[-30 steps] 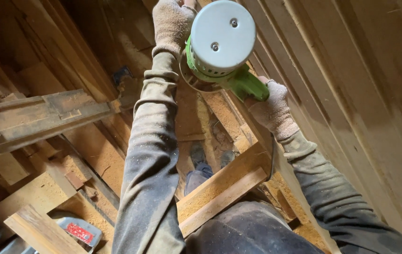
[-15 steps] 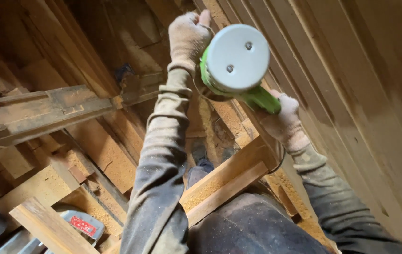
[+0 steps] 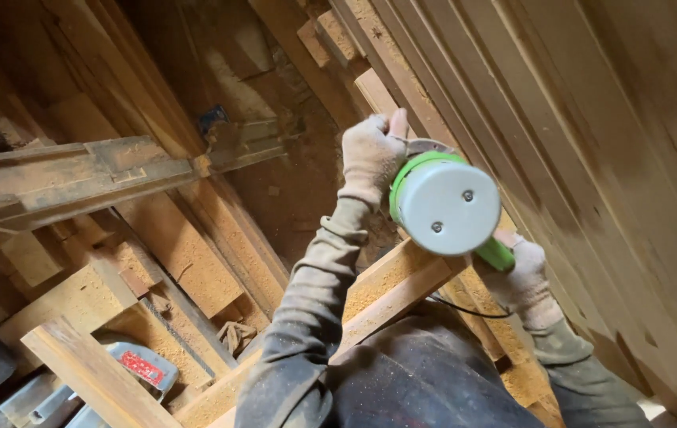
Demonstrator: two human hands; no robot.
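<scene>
left hand (image 3: 370,154) wrapped round front of green-and-white sander (image 3: 443,204) | right hand (image 3: 522,279) closed on its green handle | sander against wooden plank (image 3: 390,285) | best held flat, pressure even

We are seeing warm, fairly dim light falling brightest on the right-hand planks (image 3: 639,158). Shadows are deepening at far left, and edges are blurring slightly.
</scene>
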